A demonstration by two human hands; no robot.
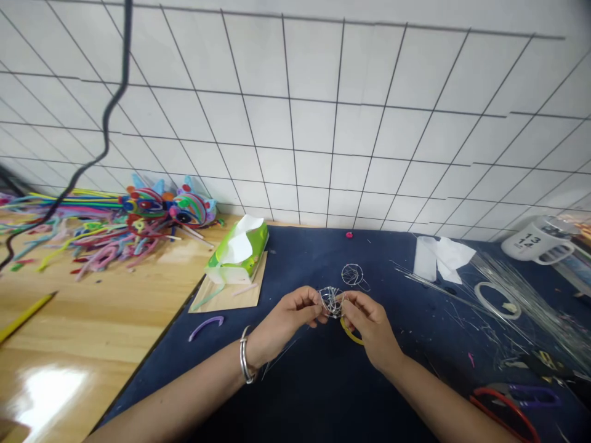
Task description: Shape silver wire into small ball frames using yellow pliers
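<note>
Between my two hands is a small ball-like wire ornament [331,300] of silvery loops. My left hand [301,309] pinches its left side with thumb and fingers; a silver bangle [245,357] circles that wrist. My right hand [367,320] pinches the ornament's right side. Under the right fingers a yellow ring [351,332], perhaps a roll of tape, shows in part. Just beyond my hands a round wire piece [353,274] with small coloured beads lies on the dark blue cloth [295,381].
A green tissue pack [240,249] rests on a wooden board [249,297] at left, near a purple curved strip [205,327]. Coloured pipe cleaners [115,240] fill the far left. To the right are loose wires [530,301], a white coil [497,301], scissors [503,406] and a mug [535,239].
</note>
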